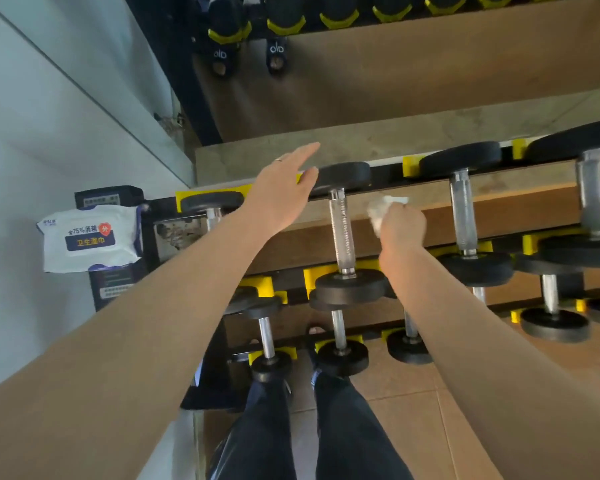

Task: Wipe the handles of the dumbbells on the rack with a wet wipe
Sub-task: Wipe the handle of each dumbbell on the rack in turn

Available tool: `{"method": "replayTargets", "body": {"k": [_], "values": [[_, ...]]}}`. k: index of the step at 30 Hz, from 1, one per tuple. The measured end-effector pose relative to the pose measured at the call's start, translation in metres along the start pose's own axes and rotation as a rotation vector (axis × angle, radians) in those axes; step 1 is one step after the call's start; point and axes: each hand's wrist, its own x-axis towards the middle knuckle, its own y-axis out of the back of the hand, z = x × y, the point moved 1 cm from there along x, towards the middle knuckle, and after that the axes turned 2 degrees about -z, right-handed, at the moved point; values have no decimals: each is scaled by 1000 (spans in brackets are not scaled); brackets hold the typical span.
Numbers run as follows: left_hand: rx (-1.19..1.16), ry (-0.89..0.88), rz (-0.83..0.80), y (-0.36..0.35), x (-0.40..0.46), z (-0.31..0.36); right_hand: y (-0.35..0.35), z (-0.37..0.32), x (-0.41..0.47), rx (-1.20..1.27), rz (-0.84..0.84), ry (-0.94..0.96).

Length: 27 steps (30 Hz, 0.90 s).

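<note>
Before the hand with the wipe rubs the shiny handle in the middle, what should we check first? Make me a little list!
1. Wet wipe held in the right hand: ok.
2. Wipe touching the middle dumbbell's handle: not ok, it is beside it.
3. Handle free of fingers: ok.
4. Left hand steadying that dumbbell: cannot tell; it is open by the far weight.
5. Wipe wet enough: cannot tell.
6. Wipe pack nearby for a fresh one: ok.
</note>
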Motion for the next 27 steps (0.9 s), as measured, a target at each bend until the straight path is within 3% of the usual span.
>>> {"method": "replayTargets", "body": {"k": [1, 3, 14, 17, 23, 27], "values": [[-25, 7, -24, -7, 6, 6, -7, -3, 2, -120, -8, -5], [-62, 41, -69, -19, 19, 12, -22, -2, 2, 87, -117, -69], [-160, 136, -51, -28, 31, 15, -44, 47, -8, -705, -105, 928], [-157, 138, -57, -27, 30, 16, -40, 51, -2, -846, -59, 1072], [-190, 140, -60, -26, 30, 13, -40, 61, 2, -1126, -255, 1403], [-217, 148, -59, -25, 31, 11, -30, 31, 1, -1255, -370, 1679]]}}
